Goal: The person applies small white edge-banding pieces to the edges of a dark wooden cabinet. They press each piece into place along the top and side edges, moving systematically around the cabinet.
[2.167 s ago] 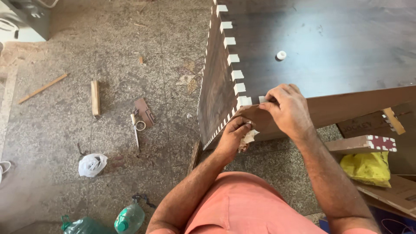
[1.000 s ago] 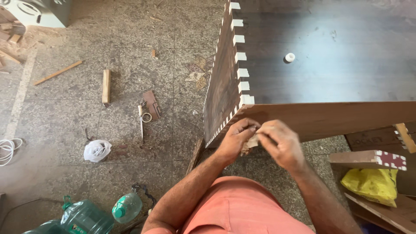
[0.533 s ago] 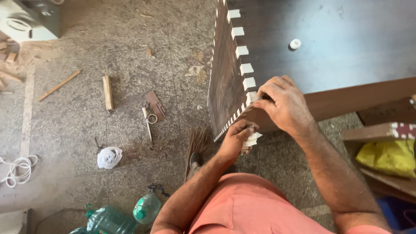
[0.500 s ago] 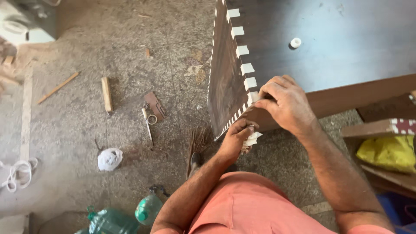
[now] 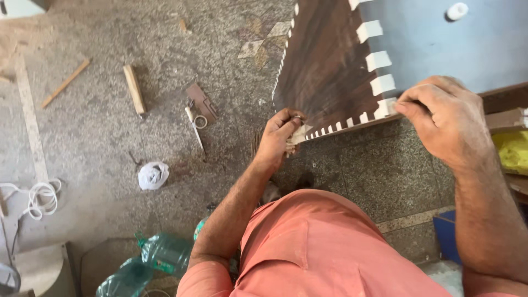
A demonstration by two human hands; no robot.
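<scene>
A dark wood-grain panel [image 5: 324, 71] stands on edge against a grey-blue top surface [image 5: 462, 49], with short white tape strips [image 5: 375, 58] lining their shared edge and the panel's lower edge. My left hand [image 5: 279, 138] is at the panel's lower corner, fingers pinched on a small pale strip [image 5: 298, 133] there. At the upper corner, my right hand [image 5: 444, 121] has its thumb and forefinger pressed together on the last tape strip [image 5: 385, 107].
On the stone floor to the left lie scissors [image 5: 195, 124], a brown block [image 5: 201, 102], a short wooden stick [image 5: 135, 88], a thin slat [image 5: 66, 82], a crumpled white bag [image 5: 153, 175], white cord [image 5: 41, 195] and green plastic bottles [image 5: 159, 258]. A white cap [image 5: 456, 11] sits on the top; a yellow bag [image 5: 511, 151] lies at the right.
The view has dropped closer to the panel. My right hand has slid along the top edge to the corner tape. My left hand stays at the lower corner.
</scene>
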